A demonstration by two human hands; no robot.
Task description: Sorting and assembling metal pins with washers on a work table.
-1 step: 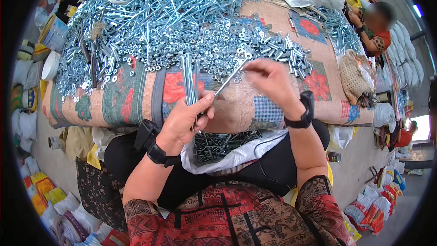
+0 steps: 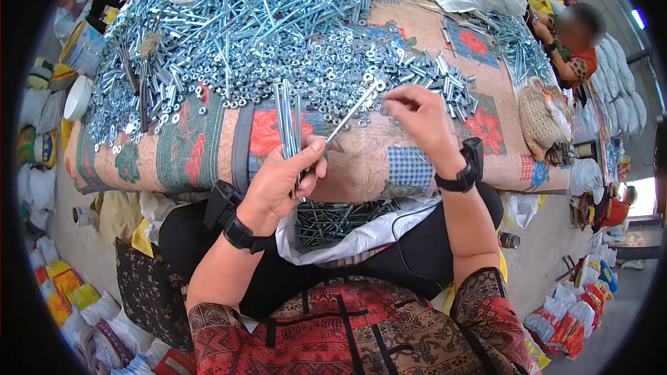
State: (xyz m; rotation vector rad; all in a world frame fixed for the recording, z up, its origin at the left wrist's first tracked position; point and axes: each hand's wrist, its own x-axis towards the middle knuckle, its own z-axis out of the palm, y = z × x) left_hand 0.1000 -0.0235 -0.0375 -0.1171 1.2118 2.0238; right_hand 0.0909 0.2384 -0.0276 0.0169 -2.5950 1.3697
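My left hand [image 2: 281, 177] is closed round a bundle of long metal rods [image 2: 286, 121], most of them upright. One more rod [image 2: 352, 112] sticks out from its thumb and fingers, slanting up to the right. A washer or nut shows at that rod's far tip; I cannot tell whether it is on the rod. My right hand [image 2: 425, 125] is just right of the tip, apart from it, with the fingers curled together; anything inside them is hidden. Past the hands, loose nuts and washers [image 2: 278, 62] cover the table, with short metal sleeves [image 2: 451, 90] at their right.
A big heap of long rods [image 2: 243, 0] lies at the back. Below my hands, a white sack [image 2: 299, 253] on my lap holds dark rods [image 2: 340, 222]. A patterned cloth [image 2: 222, 139] covers the table. A woven bag [image 2: 538, 118] and another person [image 2: 580, 48] are at the right.
My right hand has drawn slightly right, away from the slanted rod's tip, and its fingers are less blurred. My left hand and its bundle have barely moved.
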